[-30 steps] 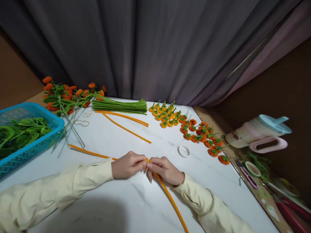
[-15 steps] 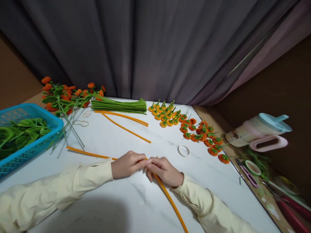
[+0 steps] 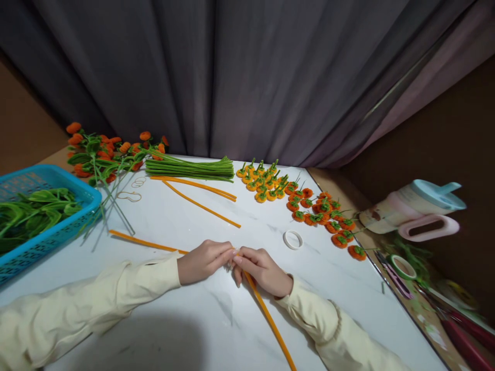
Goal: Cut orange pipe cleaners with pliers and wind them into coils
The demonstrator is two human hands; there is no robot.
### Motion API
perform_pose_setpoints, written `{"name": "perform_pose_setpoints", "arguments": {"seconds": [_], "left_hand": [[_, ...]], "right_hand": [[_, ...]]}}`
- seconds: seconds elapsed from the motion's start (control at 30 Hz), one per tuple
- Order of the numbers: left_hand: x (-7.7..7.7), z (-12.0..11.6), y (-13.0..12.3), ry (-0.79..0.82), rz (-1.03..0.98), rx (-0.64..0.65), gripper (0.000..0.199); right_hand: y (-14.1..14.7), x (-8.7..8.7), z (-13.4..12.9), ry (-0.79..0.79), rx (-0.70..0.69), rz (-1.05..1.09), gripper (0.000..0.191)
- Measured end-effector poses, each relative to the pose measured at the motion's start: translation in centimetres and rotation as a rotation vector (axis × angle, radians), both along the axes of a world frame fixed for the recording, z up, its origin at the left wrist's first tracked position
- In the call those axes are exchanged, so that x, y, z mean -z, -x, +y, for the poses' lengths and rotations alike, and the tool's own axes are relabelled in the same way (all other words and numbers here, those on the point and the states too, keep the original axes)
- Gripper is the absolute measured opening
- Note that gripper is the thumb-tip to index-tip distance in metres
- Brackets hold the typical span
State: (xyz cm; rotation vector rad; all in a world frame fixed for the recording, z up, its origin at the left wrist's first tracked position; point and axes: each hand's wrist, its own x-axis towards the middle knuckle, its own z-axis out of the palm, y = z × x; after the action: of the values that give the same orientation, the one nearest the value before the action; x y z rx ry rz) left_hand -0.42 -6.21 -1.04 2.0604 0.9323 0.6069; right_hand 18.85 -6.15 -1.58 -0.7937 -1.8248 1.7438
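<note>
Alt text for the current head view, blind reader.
Left hand and right hand meet, pinching orange chenille above a white table. Beyond lie green stems and yellow and orange flower heads; a blue basket of leaves is left, a lidded cup right.

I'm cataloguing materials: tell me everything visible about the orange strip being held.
The orange strip is thin, bendy and soft in look. Over the white tabletop, the left grip and right grip hold its middle, mostly hidden there, so whether it is one piece cannot be told. One side runs leftward to a free end; the other curves down and out past the picture's bottom edge.
</note>
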Motion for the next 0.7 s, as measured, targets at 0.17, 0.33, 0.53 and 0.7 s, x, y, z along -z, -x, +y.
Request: {"name": "perform_pose_setpoints", "arguments": {"seconds": [0.17, 0.33, 0.53, 0.7], "left_hand": [[-0.39, -0.12, -0.07, 0.052, -0.004, -0.021, 0.032], [-0.45, -0.28, -0.15, 0.015, 0.013, -0.026, 0.031], [-0.33, -0.26, -0.11, -0.044, 0.007, -0.008, 0.030], [-0.36, -0.26, -0.07, -0.029, 0.020, -0.004, 0.031]], "right_hand": [[0.23, -0.01, -0.12, 0.056, 0.069, 0.026, 0.043], [0.32, -0.14, -0.23, 0.037, 0.088, 0.001, 0.044], [0.28, -0.47, -0.46, -0.055, 0.095, -0.072, 0.045], [0.25, -0.45, -0.59, -0.097, 0.104, -0.099, 0.045]]}}
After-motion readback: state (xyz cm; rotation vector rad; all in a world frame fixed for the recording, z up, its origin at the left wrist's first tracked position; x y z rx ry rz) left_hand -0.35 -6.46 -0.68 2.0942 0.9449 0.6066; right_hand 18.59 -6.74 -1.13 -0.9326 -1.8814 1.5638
